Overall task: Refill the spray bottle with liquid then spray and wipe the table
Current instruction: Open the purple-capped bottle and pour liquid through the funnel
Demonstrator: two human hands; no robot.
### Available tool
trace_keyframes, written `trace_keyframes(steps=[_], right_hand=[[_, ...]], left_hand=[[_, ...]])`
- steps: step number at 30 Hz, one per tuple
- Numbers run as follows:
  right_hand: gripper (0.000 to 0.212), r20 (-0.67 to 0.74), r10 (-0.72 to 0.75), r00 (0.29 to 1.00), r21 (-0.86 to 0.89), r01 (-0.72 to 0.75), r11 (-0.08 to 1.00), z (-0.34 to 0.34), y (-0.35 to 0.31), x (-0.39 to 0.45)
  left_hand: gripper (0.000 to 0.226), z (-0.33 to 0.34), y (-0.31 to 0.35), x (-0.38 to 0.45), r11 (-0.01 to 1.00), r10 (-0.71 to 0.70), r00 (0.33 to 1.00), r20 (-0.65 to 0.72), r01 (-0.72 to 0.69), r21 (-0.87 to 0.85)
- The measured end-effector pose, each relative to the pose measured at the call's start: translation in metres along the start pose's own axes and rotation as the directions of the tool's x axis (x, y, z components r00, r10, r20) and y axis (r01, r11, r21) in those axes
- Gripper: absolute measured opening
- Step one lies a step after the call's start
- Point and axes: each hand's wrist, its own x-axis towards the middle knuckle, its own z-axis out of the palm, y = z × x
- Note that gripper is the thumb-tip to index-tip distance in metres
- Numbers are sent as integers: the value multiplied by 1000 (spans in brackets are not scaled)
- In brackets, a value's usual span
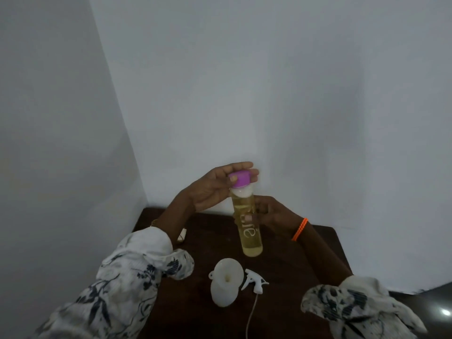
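Spill risk: your left hand (208, 189) fingers pinch the purple cap (239, 178) while your right hand (271, 212) grips the clear yellow-liquid bottle (248, 223) above the dark wooden desk (293, 265); a sudden release could slosh it. White spray bottle (223, 293) with white funnel (228, 274) stands below, white trigger head (254, 282) beside; wiping cloth unseen, label unreadable.

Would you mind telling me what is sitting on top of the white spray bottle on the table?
A white funnel sits in the spray bottle, covering its neck. The funnel's spout inside the bottle is hidden.
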Motion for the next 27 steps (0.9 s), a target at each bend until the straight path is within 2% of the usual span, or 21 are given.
trace_keyframes(steps=[3, 5, 7, 9, 11, 13, 15, 17, 19, 22, 24, 27], right_hand=[[50, 73, -4, 997, 101, -3, 995, 10, -4, -11], [51, 40, -13, 999, 133, 7, 991, 18, -4, -15], [49, -40, -24, 999, 86, 27, 996, 24, -3, -18], [46, -130, -34, 991, 12, 36, 999, 28, -1, -20], [42, -220, -28, 975, -17, 25, 1000, 31, 2, -23], [39, -278, -40, 960, -67, 22, 998, 34, 5, -25], [40, -316, -55, 947, -106, 22, 994, 37, 7, -26], [41, -343, -63, 937, -116, 24, 993, 40, 7, -28], [41, -370, -77, 926, -98, 43, 994, 42, 6, -30], [39, -410, -99, 907, -77, 73, 994, 41, 8, -33], [38, -438, -109, 892, -91, 77, 993, 38, 9, -34], [40, -465, -127, 876, -152, 63, 986, 37, 9, -35]], left_hand=[[45, 15, 5, 1, 997, 0, 999, 51, 4, -75], [40, 21, 5, 1, 994, -13, 1000, -15, 11, -110], [36, 24, 3, 0, 996, -20, 993, -115, 10, -86], [28, 27, 2, 0, 1000, -14, 972, -235, 20, 24], [25, 31, 1, -2, 976, 28, 930, -365, 54, 213], [35, 39, 1, -3, 924, 81, 884, -460, 107, 368], [49, 46, -3, -4, 885, 120, 853, -508, 139, 443], [56, 52, -7, -3, 873, 132, 845, -518, 149, 465], [57, 57, -10, -1, 876, 120, 866, -486, 138, 462], [53, 59, -9, -3, 933, 66, 918, -392, 82, 350], [50, 58, -8, -7, 951, 78, 937, -341, 32, 306], [54, 65, -7, -9, 919, 151, 893, -423, 31, 393]])
